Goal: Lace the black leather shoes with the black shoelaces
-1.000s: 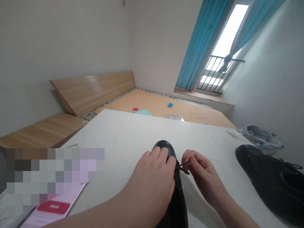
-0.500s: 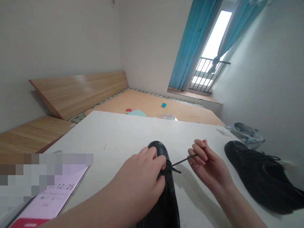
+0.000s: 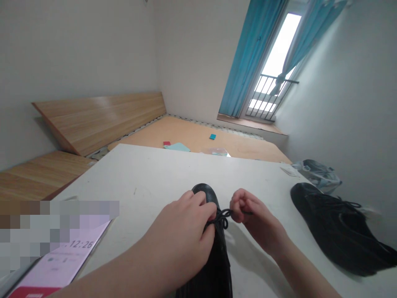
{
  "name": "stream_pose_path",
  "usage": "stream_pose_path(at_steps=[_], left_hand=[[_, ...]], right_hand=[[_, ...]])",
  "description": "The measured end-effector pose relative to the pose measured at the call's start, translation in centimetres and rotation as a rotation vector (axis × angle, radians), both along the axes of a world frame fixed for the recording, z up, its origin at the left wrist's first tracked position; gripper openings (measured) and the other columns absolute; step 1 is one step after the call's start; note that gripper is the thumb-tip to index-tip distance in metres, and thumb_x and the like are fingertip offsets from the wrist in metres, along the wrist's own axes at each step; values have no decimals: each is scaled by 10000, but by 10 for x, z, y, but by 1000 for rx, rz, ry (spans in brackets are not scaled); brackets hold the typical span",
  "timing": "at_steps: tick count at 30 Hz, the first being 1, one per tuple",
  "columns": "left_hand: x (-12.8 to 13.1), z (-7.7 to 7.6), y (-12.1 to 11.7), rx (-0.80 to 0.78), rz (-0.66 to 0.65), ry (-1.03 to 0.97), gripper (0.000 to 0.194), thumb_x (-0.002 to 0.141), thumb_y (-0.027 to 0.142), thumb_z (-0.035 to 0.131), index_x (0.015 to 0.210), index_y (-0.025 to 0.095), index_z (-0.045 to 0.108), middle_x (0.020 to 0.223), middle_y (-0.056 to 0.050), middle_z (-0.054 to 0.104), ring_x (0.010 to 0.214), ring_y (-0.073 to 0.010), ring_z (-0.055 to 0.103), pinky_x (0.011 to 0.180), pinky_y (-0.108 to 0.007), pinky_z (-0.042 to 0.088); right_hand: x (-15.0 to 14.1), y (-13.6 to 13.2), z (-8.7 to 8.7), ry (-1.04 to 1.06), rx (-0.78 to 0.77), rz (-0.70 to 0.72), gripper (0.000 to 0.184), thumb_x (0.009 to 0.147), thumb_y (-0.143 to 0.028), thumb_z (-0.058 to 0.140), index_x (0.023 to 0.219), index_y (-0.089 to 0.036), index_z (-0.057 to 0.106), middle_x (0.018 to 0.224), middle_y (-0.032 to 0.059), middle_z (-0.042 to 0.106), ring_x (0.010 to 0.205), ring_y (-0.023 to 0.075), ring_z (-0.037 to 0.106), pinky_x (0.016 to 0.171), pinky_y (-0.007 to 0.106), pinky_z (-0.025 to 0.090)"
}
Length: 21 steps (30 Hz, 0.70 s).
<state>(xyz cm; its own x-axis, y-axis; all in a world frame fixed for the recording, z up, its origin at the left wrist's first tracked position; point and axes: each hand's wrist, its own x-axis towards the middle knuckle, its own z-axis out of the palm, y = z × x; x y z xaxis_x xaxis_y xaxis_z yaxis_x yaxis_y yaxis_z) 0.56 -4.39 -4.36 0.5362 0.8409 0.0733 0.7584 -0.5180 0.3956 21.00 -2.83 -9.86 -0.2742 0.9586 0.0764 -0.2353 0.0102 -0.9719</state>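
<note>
A black shoe (image 3: 221, 258) points away from me on the white table, partly covered by my left hand (image 3: 187, 227). The fingers of that hand are closed at the lacing, pinching the black shoelace (image 3: 223, 219); their tips are partly hidden. To the right of the shoe, my right hand (image 3: 252, 213) is closed on the other part of the lace, close to the knot. Small loops of lace show between the two hands. A second black shoe (image 3: 338, 231) with its lace tied lies farther right, touched by neither hand.
A phone (image 3: 58, 265) showing a timer lies at the table's left. Past the white table's (image 3: 155, 165) far edge is a tan surface (image 3: 186, 128) with small cards. A clear plastic bag (image 3: 319, 174) sits behind the second shoe.
My right hand has moved left, closer to the shoe, and turned. The lace it pulled out straight is now slack, with loops by the knot. My left hand stays in place.
</note>
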Motion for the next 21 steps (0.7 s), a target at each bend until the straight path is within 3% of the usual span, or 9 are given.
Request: stream_pose_path(at_steps=[5,10,12,14,16,18,21], left_hand=[[0,9,0,22,50,-140,214,889,210,386,779,224,569,800,-15,614,742,-206,560,643,-322,392],[-10,18,3,-338,144,-619,327,920,333,302,675,233,494,526,54,530,519,-152,538,528,-267,370],[-12,20,3,-456,144,-668,411,928,441,261,666,234,502,442,65,458,435,-148,489,466,-262,342],[-12,21,2,-463,130,-592,441,916,486,261,699,234,550,438,62,460,431,-151,476,455,-260,323],[-9,21,0,-359,113,-434,312,875,430,373,759,244,595,528,53,543,501,-157,511,484,-261,317],[-7,19,-3,-210,86,-245,128,777,314,499,794,255,612,674,36,609,625,-179,556,543,-272,343],[-6,11,-6,-78,34,-59,161,688,222,525,822,238,614,846,-11,624,798,-232,578,680,-332,415]], right_hand=[[-6,-12,-4,-311,199,93,291,846,-489,629,914,-206,637,765,5,522,714,159,469,651,279,383],[-11,-19,1,-559,486,72,251,899,-405,562,1041,-211,635,843,36,529,778,184,498,699,313,419],[-14,-21,0,-624,570,38,272,870,-380,596,1093,-224,610,878,38,527,799,190,502,706,317,433],[-18,-24,-1,-675,610,-6,360,815,-364,656,1145,-241,577,942,43,533,854,203,512,737,326,448],[-23,-27,-2,-706,610,-43,430,765,-305,688,1167,-243,549,987,46,536,897,214,518,763,334,455],[-26,-29,-2,-727,581,-57,399,740,-215,653,1124,-231,548,976,42,534,893,211,521,754,330,451],[-30,-29,1,-741,556,-61,303,718,-149,585,1011,-213,546,925,33,523,856,199,513,727,322,436]])
